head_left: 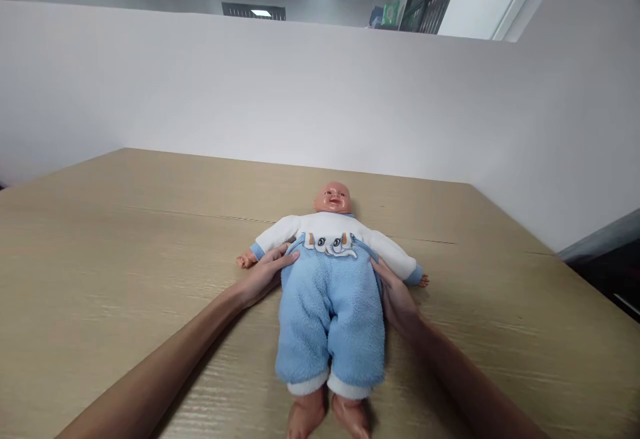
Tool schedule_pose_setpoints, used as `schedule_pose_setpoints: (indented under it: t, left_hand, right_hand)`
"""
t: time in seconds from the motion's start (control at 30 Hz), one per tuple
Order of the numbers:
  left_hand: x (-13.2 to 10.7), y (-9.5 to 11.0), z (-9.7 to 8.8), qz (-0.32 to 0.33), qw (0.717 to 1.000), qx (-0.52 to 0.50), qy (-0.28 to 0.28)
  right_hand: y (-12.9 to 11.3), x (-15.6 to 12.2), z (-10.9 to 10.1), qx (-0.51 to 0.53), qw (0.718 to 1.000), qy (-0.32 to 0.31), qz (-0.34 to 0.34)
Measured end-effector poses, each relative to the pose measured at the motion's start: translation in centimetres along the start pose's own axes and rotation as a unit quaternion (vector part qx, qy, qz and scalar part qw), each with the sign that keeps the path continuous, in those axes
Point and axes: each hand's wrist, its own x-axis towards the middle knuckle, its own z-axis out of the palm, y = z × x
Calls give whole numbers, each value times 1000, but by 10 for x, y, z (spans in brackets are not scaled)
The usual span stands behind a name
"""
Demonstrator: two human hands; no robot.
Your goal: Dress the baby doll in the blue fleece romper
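Observation:
A baby doll (334, 199) lies on its back, head toward the far side and bare feet toward me. It wears a white long-sleeved top with blue cuffs and fluffy light-blue overalls (330, 305) with an embroidered face at the chest. My left hand (267, 272) grips the left side of the overalls near the waist, thumb on top and fingers partly under the doll's arm. On the opposite side, my right hand (395, 289) holds the overalls at the waist, its fingers partly hidden behind the cloth.
The doll rests on a wide wooden table (150, 239) with a seam running across it. A white partition wall (250, 92) stands behind the table. Something dark (610, 265) is beyond the right edge. A green package (391, 13) shows above the partition.

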Motion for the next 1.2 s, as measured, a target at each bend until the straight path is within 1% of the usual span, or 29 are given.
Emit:
schedule_pose_setpoints:
  t: [0.07, 0.1, 0.17, 0.2, 0.23, 0.3, 0.33, 0.37, 0.4, 0.43, 0.5, 0.6, 0.67, 0.73, 0.8, 0.87, 0.9, 0.97, 1.03, 1.1, 1.13, 1.2]
  left_hand:
    - [0, 2, 2, -7, 1000, -10, -11]
    - [-1, 5, 2, -4, 1000, 8, -9]
    - [-3, 13, 2, 25, 996, 90, 8]
    - [-4, 17, 2, 47, 988, 143, 18]
    - [-4, 22, 3, 75, 978, 192, 26]
    - [-2, 31, 8, 135, 956, 259, 38]
    - [1, 34, 11, 159, 948, 274, 40]
    - [4, 37, 14, 174, 943, 281, 40]
    - [8, 38, 16, 180, 940, 285, 40]
    - [12, 39, 18, 177, 939, 291, 38]
    - [17, 37, 16, 154, 939, 306, 34]
    - [14, 29, 1, 116, 940, 318, 32]
    - [9, 22, -10, 87, 948, 305, 25]
    - [5, 14, -17, 57, 965, 254, 28]
    - [5, 6, -17, 30, 984, 168, 42]
    - [8, 0, -13, 12, 994, 92, 48]
    - [10, -2, -10, 7, 996, 74, 47]
    - [12, -2, -7, 8, 996, 82, 40]
    - [11, 2, -9, 20, 990, 133, 40]
    - [6, 9, -16, 37, 975, 216, 38]
    - [3, 13, -20, 43, 964, 259, 26]
    - [-2, 21, -29, 47, 945, 323, -19]
  right_hand:
    - [-2, 1, -2, -8, 1000, -8, 8]
    - [-5, 0, -4, -29, 999, -14, 2]
    - [-13, -2, -8, -123, 991, -29, -32]
    - [-19, -4, -8, -187, 980, -35, -60]
    - [-25, -6, -8, -253, 962, -38, -93]
    - [-36, -7, -3, -359, 918, -46, -164]
    - [-41, -5, 1, -389, 900, -47, -192]
    - [-44, -2, 4, -404, 889, -50, -208]
    - [-46, 2, 8, -406, 887, -53, -213]
    - [-46, 7, 9, -397, 892, -52, -208]
    - [-40, 16, 8, -363, 914, -38, -177]
    - [-25, 20, -7, -327, 936, -25, -130]
    - [-14, 17, -18, -306, 946, -22, -107]
    - [-5, 12, -23, -242, 967, -1, -78]
    - [2, 9, -19, -164, 985, 25, -51]
    - [6, 9, -10, -98, 994, 28, -31]
    - [6, 9, -6, -75, 997, 22, -25]
    - [4, 11, -2, -48, 999, -2, -16]
    - [-3, 12, -6, -70, 997, -38, -17]
    - [-14, 10, -16, -152, 985, -82, -29]
    - [-20, 9, -23, -205, 973, -102, -39]
    - [-30, 5, -33, -303, 942, -133, -59]
